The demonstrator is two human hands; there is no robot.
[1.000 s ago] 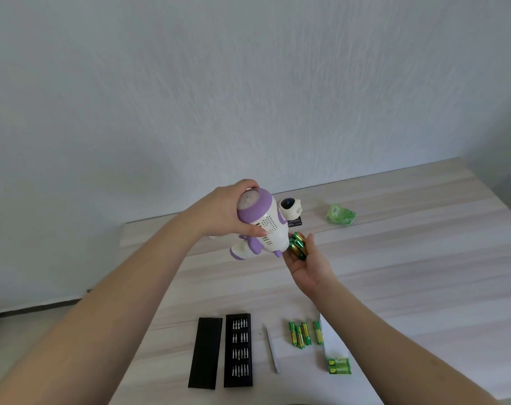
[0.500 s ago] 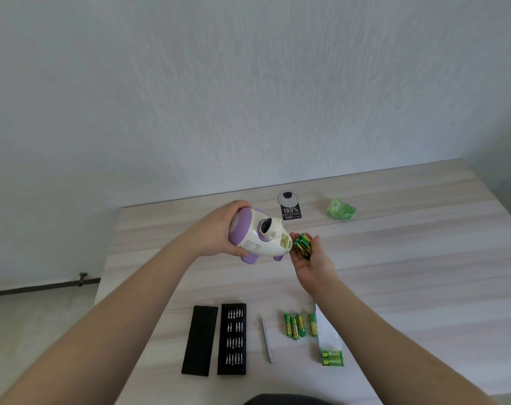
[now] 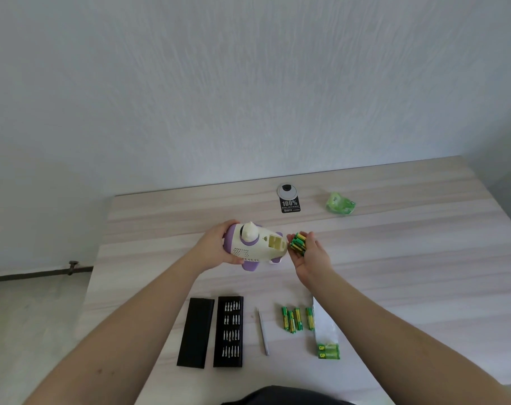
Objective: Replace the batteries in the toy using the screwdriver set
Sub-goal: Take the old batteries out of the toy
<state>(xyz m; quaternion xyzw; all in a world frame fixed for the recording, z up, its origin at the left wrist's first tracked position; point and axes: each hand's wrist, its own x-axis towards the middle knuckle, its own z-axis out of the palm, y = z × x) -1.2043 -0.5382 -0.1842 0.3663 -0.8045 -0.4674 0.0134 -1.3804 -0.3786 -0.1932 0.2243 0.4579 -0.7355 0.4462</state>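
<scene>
Toy [image 3: 255, 247], cream and purple, held above the table [image 3: 409, 258] at centre, gripped at its 9 o'clock end by left hand [image 3: 216, 248], fingers curled round the purple end. Open battery bay facing up at its 3 o'clock end. Bit tray [image 3: 228, 331] and lid [image 3: 196, 333] at 7 o'clock. Right hand [image 3: 309, 254] at 3 o'clock of toy, palm up, fingers loosely cupping batteries [image 3: 298, 244]. Screwdriver [image 3: 263, 331], four loose batteries [image 3: 296, 318] at 6 o'clock.
</scene>
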